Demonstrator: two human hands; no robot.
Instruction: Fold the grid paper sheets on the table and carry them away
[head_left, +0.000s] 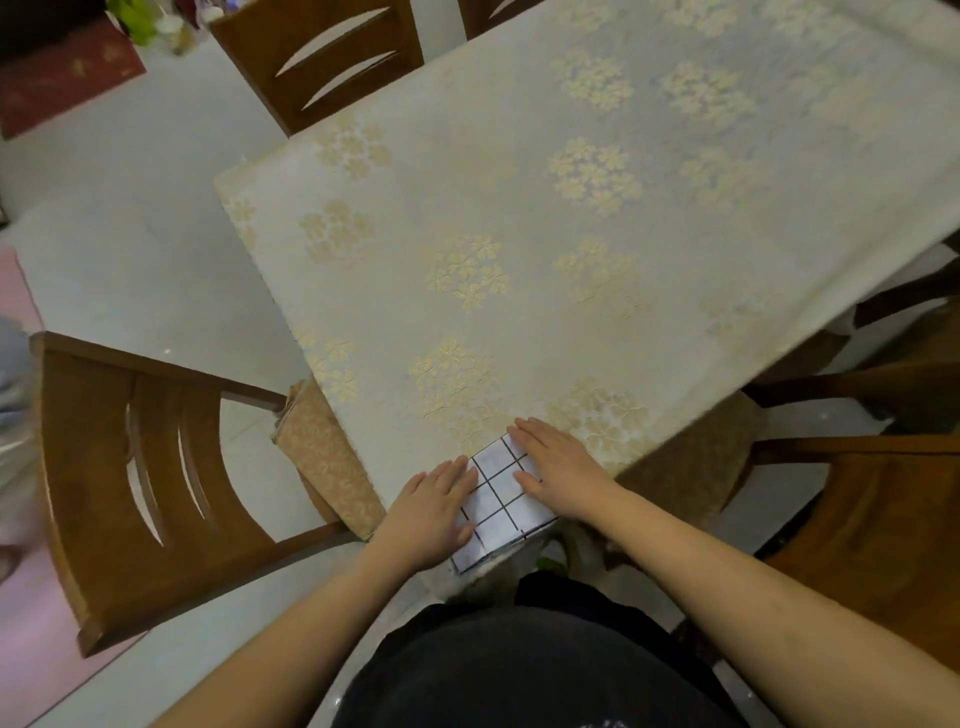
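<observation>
While both our hands lie flat on it, the paper (501, 499) sits at the near corner of the table (519, 208), its near edge right at the table's rim or just over it. Head view only.

Left hand (434, 512): fingers straight, palm down, pressing the paper's left side. Right hand (558, 470): same, fingers straight, covering the far right part. Neither grips anything.

Paper looks already folded small; black grid lines show between the hands. How many sheets or layers, we cannot tell.

Chairs (140, 467) stand at the table's sides; floral cloth covers the top.

Step, as we judge it: flattening the crease. To do it well, we keep one palm anchoring and sweep the other outward along the fold, firm and even, so the edges stay aligned and nothing slips off the rim.
</observation>
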